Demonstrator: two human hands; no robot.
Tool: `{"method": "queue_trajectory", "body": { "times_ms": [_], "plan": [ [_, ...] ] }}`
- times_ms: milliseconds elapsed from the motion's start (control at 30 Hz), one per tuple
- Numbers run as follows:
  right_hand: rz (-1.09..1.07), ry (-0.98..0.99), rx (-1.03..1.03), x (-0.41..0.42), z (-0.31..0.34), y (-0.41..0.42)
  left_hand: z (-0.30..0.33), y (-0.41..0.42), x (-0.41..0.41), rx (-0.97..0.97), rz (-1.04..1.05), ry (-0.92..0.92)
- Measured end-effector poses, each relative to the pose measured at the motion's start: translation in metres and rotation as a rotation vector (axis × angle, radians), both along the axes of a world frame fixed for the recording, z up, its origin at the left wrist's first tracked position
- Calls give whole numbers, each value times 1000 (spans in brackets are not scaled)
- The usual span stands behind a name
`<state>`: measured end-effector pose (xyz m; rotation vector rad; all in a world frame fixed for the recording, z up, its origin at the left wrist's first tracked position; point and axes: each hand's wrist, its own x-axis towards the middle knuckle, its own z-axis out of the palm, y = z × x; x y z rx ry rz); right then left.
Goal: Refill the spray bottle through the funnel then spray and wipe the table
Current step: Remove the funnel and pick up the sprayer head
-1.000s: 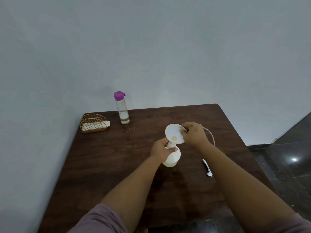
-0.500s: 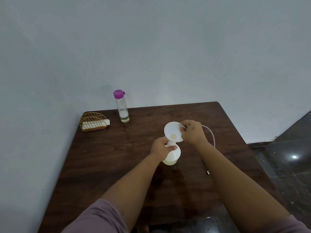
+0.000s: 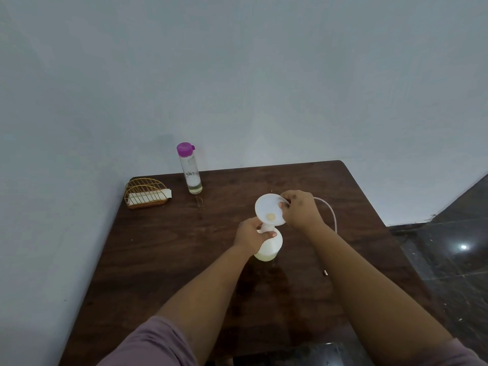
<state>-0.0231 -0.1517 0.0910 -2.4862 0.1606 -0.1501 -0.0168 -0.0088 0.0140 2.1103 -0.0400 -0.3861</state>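
Resting between both hands (image 3: pixel 249 235), funnel (image 3: pixel 269 213) atop bottle (image 3: pixel 269 247)

head-worn wide-angle view, looking forward and down, close over table (image 3: pixel 163 249); wall filling upper half
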Motion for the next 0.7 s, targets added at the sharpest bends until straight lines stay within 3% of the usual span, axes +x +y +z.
{"method": "queue_trajectory", "body": {
  "times_ms": [200, 267, 400, 467, 567, 700],
  "plan": [
    [-11, 22, 19, -1, 7, -8, 15, 1, 1, 40, -84, 34],
    [-35, 41, 57, -1, 13, -14, 31, 5, 5, -28, -123, 127],
    [-120, 134, 318, 1, 28, -20, 71, 21, 22, -115, -71, 249],
    [-150, 147, 419, 1, 35, -19, 88, 27, 24, -264, 29, 265],
    [-149, 141, 501, 5, 43, -11, 101, 26, 23, -446, 209, 224],
    [-85, 162, 556, 24, 47, 1, 98, 21, 29, -445, 251, 72]
  ]
}}
